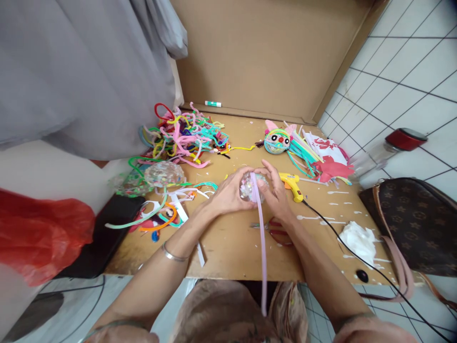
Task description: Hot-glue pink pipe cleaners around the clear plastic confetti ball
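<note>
Over the middle of the table, my left hand [233,188] is wrapped round the left side of a clear, faceted plastic ball [246,186]. A lilac pipe cleaner [262,247] lies over the ball and hangs down long toward my lap. My right hand [275,190] cups the other side, its thumb pressing the pipe cleaner against the ball. Beneath my right wrist is a pair of scissors [280,232] with red handles, partly covered by my arm. Just right of that hand rests a yellow glue gun [293,186] with a black cord.
A heap of coloured pipe cleaners [185,136] sits at the back left, near more clear plastic pieces [164,174]. Behind the glue gun lies a pipe-cleaner figure with eyes [277,141]. A crumpled tissue [358,242], a brown handbag [410,224] and a red-lidded bottle [405,139] are at the right.
</note>
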The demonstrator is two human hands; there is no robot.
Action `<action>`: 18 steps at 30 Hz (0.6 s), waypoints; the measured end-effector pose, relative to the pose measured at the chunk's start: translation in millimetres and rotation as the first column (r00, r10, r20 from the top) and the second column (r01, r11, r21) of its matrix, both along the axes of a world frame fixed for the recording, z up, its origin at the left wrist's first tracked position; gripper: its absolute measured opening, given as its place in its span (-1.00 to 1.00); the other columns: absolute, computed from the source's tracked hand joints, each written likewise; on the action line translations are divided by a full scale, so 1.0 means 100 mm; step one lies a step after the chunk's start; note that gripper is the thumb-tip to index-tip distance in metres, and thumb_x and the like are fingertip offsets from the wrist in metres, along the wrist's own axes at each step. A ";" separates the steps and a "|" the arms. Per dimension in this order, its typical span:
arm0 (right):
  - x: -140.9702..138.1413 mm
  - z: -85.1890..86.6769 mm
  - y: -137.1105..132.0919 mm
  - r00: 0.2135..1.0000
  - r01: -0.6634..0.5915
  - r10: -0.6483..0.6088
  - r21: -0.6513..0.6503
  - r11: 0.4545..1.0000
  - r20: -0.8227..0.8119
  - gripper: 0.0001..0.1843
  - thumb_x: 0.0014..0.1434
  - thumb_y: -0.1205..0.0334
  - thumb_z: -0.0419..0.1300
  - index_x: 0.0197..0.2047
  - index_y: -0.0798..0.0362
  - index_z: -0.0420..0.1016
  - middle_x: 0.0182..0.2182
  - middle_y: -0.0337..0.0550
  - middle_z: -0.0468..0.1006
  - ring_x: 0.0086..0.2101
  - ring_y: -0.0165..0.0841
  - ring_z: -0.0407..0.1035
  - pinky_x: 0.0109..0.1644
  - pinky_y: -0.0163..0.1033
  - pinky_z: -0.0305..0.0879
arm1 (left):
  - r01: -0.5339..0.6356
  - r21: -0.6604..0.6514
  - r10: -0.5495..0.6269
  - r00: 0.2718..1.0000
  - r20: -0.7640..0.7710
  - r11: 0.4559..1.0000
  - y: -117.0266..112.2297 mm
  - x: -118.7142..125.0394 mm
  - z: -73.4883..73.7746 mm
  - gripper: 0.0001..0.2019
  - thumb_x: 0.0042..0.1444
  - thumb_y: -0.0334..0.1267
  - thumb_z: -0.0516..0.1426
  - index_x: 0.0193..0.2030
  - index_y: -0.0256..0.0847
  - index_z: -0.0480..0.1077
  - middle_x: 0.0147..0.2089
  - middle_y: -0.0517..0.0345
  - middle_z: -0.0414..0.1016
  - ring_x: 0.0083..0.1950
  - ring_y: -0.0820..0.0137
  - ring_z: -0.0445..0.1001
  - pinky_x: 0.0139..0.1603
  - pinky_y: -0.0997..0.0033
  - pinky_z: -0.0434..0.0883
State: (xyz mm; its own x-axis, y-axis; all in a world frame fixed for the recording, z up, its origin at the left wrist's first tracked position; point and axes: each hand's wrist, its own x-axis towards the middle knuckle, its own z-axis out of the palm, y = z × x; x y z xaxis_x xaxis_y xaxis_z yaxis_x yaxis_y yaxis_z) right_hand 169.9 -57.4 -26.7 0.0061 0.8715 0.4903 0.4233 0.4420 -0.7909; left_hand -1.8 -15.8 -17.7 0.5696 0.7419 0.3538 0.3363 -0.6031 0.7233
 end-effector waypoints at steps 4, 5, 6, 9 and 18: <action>-0.03 0.03 -0.03 0.995 -0.008 0.008 0.002 1.000 -0.103 -0.42 0.29 -0.06 0.07 0.32 -0.11 0.12 0.07 -0.07 0.49 0.10 -0.20 0.36 0.22 0.03 0.27 | 0.004 -0.006 -0.004 1.000 0.024 1.000 -0.02 0.00 0.02 -0.17 -0.24 -0.19 0.36 0.22 -0.12 0.14 0.17 -0.03 0.39 0.12 0.13 0.44 0.12 0.11 0.41; -0.04 0.03 -0.04 0.992 -0.008 0.008 0.001 1.000 -0.124 -0.41 0.29 -0.07 0.07 0.32 -0.11 0.12 0.07 -0.06 0.49 0.10 -0.20 0.36 0.21 0.02 0.29 | -0.001 -0.011 0.001 1.000 0.025 1.000 -0.02 0.00 0.02 -0.17 -0.24 -0.19 0.36 0.21 -0.12 0.14 0.18 -0.04 0.38 0.13 0.13 0.44 0.12 0.11 0.40; -0.04 0.04 -0.04 0.990 -0.005 0.005 0.002 1.000 -0.139 -0.41 0.29 -0.08 0.07 0.32 -0.11 0.12 0.08 -0.06 0.49 0.11 -0.20 0.36 0.20 0.01 0.30 | -0.005 -0.017 0.005 1.000 0.021 1.000 -0.02 0.00 0.03 -0.17 -0.24 -0.19 0.36 0.21 -0.12 0.14 0.18 -0.04 0.38 0.13 0.12 0.43 0.13 0.10 0.40; -0.04 0.03 -0.03 0.988 -0.002 0.001 -0.006 1.000 -0.156 -0.40 0.27 -0.10 0.09 0.31 -0.11 0.14 0.08 -0.05 0.48 0.11 -0.18 0.36 0.21 0.02 0.30 | -0.005 -0.026 0.005 1.000 0.008 1.000 -0.02 0.00 0.03 -0.17 -0.24 -0.18 0.36 0.21 -0.13 0.14 0.18 -0.06 0.38 0.12 0.11 0.44 0.11 0.09 0.41; -0.03 0.00 0.03 0.961 -0.046 0.025 -0.070 0.996 -0.276 -0.33 0.24 -0.16 0.08 0.33 -0.10 0.12 -0.04 -0.06 0.53 -0.02 -0.22 0.43 0.07 -0.05 0.39 | 0.014 0.020 -0.014 1.000 0.004 1.000 -0.02 0.01 0.03 -0.16 -0.25 -0.18 0.37 0.22 -0.16 0.15 0.21 -0.09 0.36 0.12 0.13 0.45 0.13 0.10 0.41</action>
